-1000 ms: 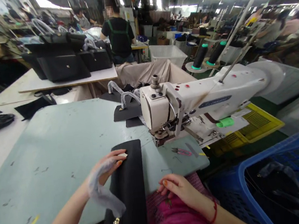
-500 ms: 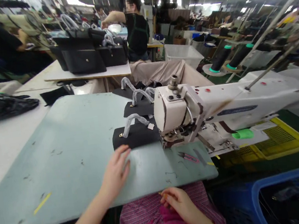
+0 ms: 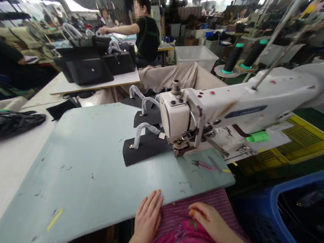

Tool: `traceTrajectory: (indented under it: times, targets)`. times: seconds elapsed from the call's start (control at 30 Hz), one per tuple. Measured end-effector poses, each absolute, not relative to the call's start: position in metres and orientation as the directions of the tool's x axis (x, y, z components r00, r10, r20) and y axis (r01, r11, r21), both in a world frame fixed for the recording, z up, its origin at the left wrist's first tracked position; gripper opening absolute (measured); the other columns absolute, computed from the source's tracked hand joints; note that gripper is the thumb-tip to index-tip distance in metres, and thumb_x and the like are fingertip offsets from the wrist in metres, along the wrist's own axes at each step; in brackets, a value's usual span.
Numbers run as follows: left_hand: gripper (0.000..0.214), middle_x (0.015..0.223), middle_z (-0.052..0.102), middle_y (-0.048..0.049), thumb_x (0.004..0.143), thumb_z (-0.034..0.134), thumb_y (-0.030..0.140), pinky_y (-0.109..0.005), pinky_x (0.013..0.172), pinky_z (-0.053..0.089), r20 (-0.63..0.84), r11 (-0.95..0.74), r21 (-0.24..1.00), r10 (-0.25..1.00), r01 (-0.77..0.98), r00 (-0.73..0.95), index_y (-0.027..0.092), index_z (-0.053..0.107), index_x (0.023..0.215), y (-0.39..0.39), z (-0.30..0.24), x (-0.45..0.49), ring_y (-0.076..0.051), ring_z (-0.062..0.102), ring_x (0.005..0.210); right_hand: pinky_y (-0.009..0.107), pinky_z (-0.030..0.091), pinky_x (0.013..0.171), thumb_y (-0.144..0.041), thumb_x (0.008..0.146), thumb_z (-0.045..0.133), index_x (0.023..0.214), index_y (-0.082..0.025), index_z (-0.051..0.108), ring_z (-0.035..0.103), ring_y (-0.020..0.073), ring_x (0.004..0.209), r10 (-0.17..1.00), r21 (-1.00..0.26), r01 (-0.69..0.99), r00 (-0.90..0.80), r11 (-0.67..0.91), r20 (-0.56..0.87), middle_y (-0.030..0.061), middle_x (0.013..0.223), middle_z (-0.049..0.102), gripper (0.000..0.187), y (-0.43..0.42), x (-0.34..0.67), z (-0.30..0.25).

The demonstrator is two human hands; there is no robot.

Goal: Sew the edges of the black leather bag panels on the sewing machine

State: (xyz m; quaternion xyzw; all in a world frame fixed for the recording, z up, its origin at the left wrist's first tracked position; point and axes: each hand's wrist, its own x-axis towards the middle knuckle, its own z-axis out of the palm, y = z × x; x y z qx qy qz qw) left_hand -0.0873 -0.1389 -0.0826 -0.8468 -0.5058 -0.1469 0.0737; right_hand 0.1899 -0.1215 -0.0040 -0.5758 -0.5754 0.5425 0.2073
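Note:
My left hand (image 3: 149, 213) lies with its fingers stretched out on the front edge of the pale green worktop (image 3: 89, 158), holding nothing. My right hand (image 3: 207, 218) is over my lap, near the pink checked cloth (image 3: 222, 204). Its fingers are curled in toward the thumb, and I see no object in them. Beyond my left hand lies a black bag flap (image 3: 144, 149) with a wrapped handle (image 3: 143, 128) and a gold-coloured fitting. Its right end reaches the head of a white sewing machine (image 3: 176, 119). Pink-handled thread snips (image 3: 204, 165) lie right of the flap.
More black pieces with wrapped handles (image 3: 146, 117) lie behind the flap. A blue crate (image 3: 274, 206) stands at my right and a yellow crate (image 3: 314, 138) beyond the machine. Black bags (image 3: 90, 69) stand on a far board. A co-worker (image 3: 147, 36) stands with one arm stretched out.
My left hand has drawn back from beside the black flap to the worktop's front edge. My right hand has shifted slightly right over my lap. The co-worker's outstretched arm has lowered.

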Motion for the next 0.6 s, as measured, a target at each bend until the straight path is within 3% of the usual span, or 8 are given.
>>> traceTrajectory:
  times: [0.2,0.37,0.5,0.6]
  targets:
    - [0.056,0.144,0.050,-0.0055,0.082,0.048,0.011,-0.037,0.110,0.034,0.316,-0.456,-0.018,0.842,0.890,0.437,0.022,0.053,0.137,-0.139,-0.082,-0.086,-0.023,0.050,0.130,0.043,0.055,0.086,-0.053,0.080,0.059,0.099,-0.017,0.071,0.070,0.0301,0.091,0.927,-0.881,0.288,0.085,-0.375,-0.366,0.0149,0.099,0.073,0.043,-0.158,0.289,0.001]
    - [0.059,0.143,0.052,-0.0097,0.084,0.052,0.019,-0.045,0.110,0.037,0.343,-0.426,0.040,0.855,0.904,0.388,0.022,0.044,0.143,-0.147,-0.073,-0.068,-0.027,0.050,0.131,0.042,0.057,0.078,-0.056,0.081,0.059,0.100,-0.018,0.071,0.070,0.0288,0.085,0.919,-0.924,0.212,0.308,-0.319,-0.247,0.0156,0.096,0.073,0.044,-0.169,0.367,0.021]
    - [0.071,0.147,0.046,-0.0129,0.085,0.052,0.019,-0.051,0.105,0.044,0.376,-0.591,0.104,0.768,0.800,0.518,0.027,0.027,0.151,-0.157,-0.076,-0.024,-0.030,0.049,0.131,0.037,0.056,0.080,-0.048,0.089,0.054,0.103,-0.017,0.070,0.070,0.0240,0.086,0.958,-0.951,0.223,0.240,-0.213,-0.158,0.0115,0.095,0.073,0.038,-0.186,0.393,0.046]
    - [0.075,0.145,0.050,-0.0064,0.081,0.055,0.020,-0.040,0.092,0.056,0.417,-0.865,0.113,0.487,0.488,0.767,0.035,0.029,0.150,-0.140,-0.087,0.022,-0.028,0.060,0.119,0.028,0.053,0.075,-0.040,0.091,0.052,0.103,-0.018,0.072,0.069,0.0187,0.084,0.996,-0.904,0.418,0.046,-0.090,-0.077,0.0067,0.094,0.074,0.032,-0.197,0.411,0.053]
